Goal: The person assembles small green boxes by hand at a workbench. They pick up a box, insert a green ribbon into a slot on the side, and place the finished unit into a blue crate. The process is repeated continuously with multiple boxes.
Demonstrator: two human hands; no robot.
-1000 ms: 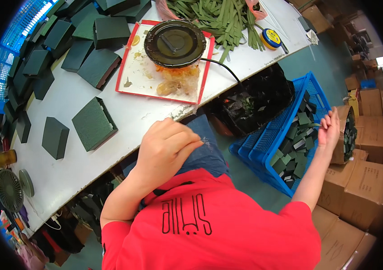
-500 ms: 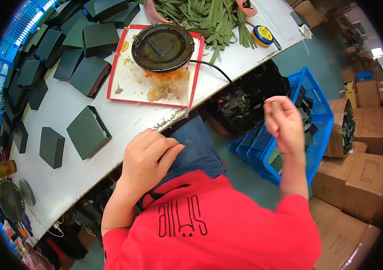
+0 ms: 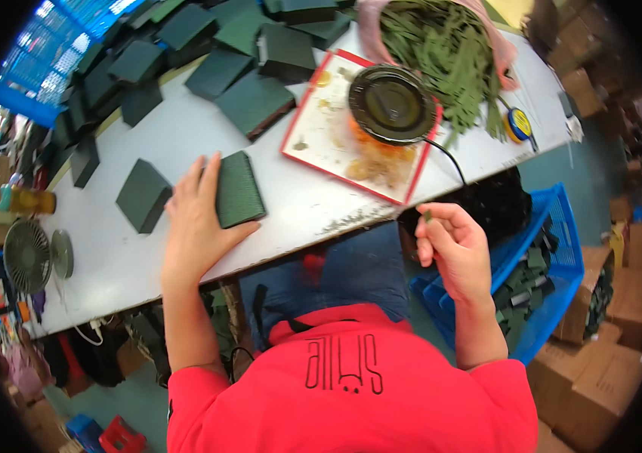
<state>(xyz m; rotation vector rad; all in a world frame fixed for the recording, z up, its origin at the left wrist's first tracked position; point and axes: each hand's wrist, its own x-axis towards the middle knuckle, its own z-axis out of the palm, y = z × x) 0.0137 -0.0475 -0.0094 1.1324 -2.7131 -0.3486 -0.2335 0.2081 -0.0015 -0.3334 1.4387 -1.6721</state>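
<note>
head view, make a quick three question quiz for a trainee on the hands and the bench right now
1. Multiple choice: which thing is the left hand spread against?
a) the fan
b) a green box
c) the pink bag

2. True or false: the fingers of the right hand are empty.

3. Fill in the word: the black round pan sits on a white board with a ____ edge.

Key: 1. b. 2. False, they pinch a small green piece. 3. Red.
</note>
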